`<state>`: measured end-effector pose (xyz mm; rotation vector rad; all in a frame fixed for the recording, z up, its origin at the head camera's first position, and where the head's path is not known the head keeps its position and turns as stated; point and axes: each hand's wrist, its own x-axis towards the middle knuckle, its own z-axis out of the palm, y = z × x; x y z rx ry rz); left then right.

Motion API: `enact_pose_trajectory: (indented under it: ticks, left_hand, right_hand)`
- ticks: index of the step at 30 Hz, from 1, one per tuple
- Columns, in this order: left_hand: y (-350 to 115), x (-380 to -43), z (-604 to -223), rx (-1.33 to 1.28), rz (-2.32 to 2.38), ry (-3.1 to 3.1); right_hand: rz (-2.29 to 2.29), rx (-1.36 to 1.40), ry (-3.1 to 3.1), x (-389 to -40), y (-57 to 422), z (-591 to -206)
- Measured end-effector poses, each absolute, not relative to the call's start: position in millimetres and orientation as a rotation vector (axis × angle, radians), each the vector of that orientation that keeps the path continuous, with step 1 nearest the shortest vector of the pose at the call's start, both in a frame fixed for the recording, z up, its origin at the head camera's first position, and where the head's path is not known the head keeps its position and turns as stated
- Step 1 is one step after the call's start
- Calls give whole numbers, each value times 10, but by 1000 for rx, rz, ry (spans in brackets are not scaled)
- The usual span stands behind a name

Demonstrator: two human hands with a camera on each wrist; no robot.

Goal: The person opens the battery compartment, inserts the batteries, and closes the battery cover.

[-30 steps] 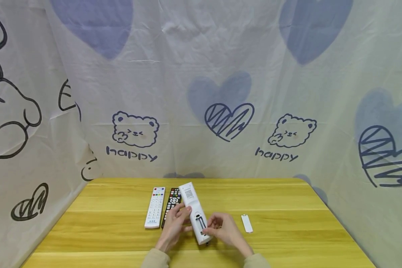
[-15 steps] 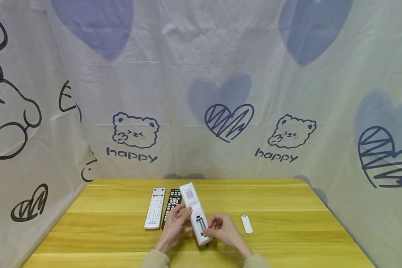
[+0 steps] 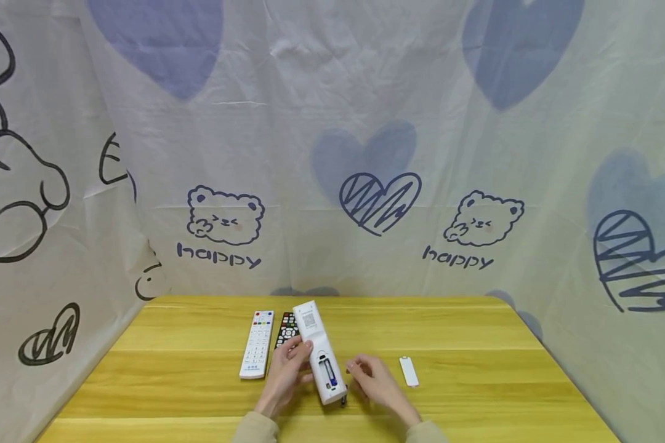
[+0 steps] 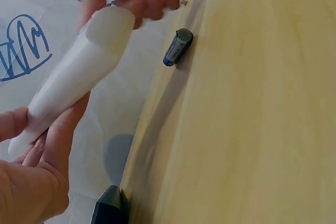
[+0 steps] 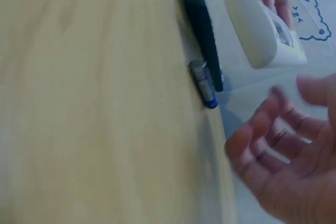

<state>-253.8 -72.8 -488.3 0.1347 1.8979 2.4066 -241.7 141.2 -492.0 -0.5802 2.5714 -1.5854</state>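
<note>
My left hand (image 3: 282,372) grips a white remote control (image 3: 317,335) by its side, back face up and tilted above the table. Its battery compartment is uncovered, and a battery with a blue end (image 3: 333,381) lies in it. Just right of the remote is my right hand (image 3: 375,383), apart from it, with loosely bent fingers and nothing held; the right wrist view shows those fingers (image 5: 262,124) spread below the remote's end. A second battery (image 4: 178,47), grey and blue, rests on the table beneath the remote. The white battery cover (image 3: 408,371) lies to the right.
On the left of the wooden table (image 3: 476,344) lie a white remote (image 3: 257,344) and a black remote (image 3: 287,329), buttons up. My left hand and the held remote partly cover the black one. A printed cloth (image 3: 294,123) hangs behind the table.
My right hand has drawn back to the right from the battery compartment, where its fingers were pressing. The blue-ended battery now shows inside. The held remote has shifted slightly left.
</note>
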Motion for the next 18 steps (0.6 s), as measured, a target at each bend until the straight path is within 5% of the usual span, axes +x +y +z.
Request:
enact_pose_trajectory:
  ticks: [18]
  left_hand:
    - [-724, -2543, -4891, 29, 2361, 1978]
  right_hand:
    - [-1228, -748, 2581, -2376, 1463, -4976]
